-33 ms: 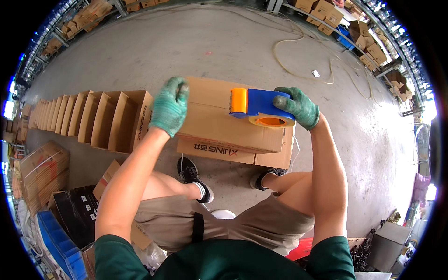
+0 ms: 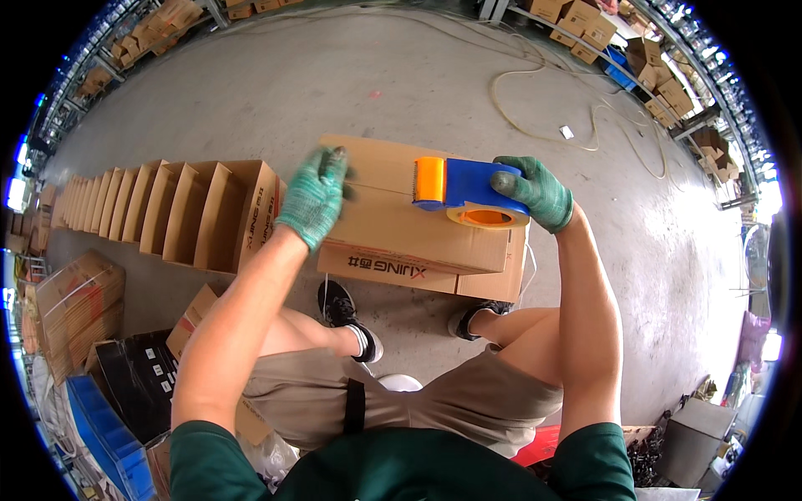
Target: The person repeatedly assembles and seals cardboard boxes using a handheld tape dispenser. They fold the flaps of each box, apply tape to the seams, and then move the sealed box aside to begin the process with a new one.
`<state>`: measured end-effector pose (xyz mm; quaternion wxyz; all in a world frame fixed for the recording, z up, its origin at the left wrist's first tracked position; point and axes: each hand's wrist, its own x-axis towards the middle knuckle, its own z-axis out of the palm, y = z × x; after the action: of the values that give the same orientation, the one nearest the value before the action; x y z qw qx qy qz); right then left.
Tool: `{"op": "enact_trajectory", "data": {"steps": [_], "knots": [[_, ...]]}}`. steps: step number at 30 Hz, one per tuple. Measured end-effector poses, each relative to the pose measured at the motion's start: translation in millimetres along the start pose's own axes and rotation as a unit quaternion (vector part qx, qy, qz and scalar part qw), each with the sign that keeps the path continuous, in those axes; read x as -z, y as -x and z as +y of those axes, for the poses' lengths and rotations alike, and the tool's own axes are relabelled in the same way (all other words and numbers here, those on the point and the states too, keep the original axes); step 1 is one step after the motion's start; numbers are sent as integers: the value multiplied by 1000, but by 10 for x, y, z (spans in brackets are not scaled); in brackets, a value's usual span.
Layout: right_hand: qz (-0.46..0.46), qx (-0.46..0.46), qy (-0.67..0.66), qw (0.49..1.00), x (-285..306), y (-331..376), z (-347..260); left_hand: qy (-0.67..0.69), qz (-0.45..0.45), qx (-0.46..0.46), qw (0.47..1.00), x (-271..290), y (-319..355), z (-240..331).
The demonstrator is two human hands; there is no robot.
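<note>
In my right hand [image 2: 539, 194], gloved in green, is a blue tape dispenser [image 2: 476, 179] with an orange front and a yellow roll of tape [image 2: 487, 217]. It is held over the right part of a closed brown carton [image 2: 384, 217]. My left hand [image 2: 313, 196], gloved alike, hovers at the carton's left end with its fingers apart. Its fingertips are smeared by motion, and nothing shows in them. Beneath the carton lies more flat cardboard [image 2: 480, 286].
A long row of open cartons [image 2: 180, 209] stretches leftward. Flattened cardboard in a strapped stack [image 2: 79, 313], a black box [image 2: 138, 384] and a blue bin [image 2: 104, 438] stand at lower left. A pale hose [image 2: 499, 100] winds over the floor; loaded shelves [image 2: 660, 75] line the far right.
My left hand has shifted slightly right and toward me, and its curled fingers have spread. My right hand and the tape dispenser have barely moved.
</note>
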<state>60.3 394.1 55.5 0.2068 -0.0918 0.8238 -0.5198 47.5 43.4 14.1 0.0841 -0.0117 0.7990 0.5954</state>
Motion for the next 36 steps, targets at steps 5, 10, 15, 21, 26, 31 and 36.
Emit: {"op": "enact_trajectory", "data": {"steps": [5, 10, 15, 21, 26, 31, 36], "knots": [[5, 6, -3, 1000, 21, -7, 29, 279, -112, 209, 931, -702, 375, 252], [1, 1, -8, 1000, 13, -33, 30, 299, -31, 184, 936, -1032, 457, 286], [-32, 10, 40, 999, -5, -20, -138, 15, 81, -3, 997, -898, 272, 2], [-31, -15, 83, 996, -40, -50, -300, 201, 266, 52, 941, 381, -226, -436], [-5, -33, 100, 994, -136, -142, -309, 283, 173, 119, 936, 488, -257, -586], [19, -60, 105, 992, -197, -165, -293, 261, 117, 153, 946, 444, -394, -990], [-6, -57, 107, 993, -248, -209, -390, 105, 15, 214, 971, 507, -594, -1726]]}}
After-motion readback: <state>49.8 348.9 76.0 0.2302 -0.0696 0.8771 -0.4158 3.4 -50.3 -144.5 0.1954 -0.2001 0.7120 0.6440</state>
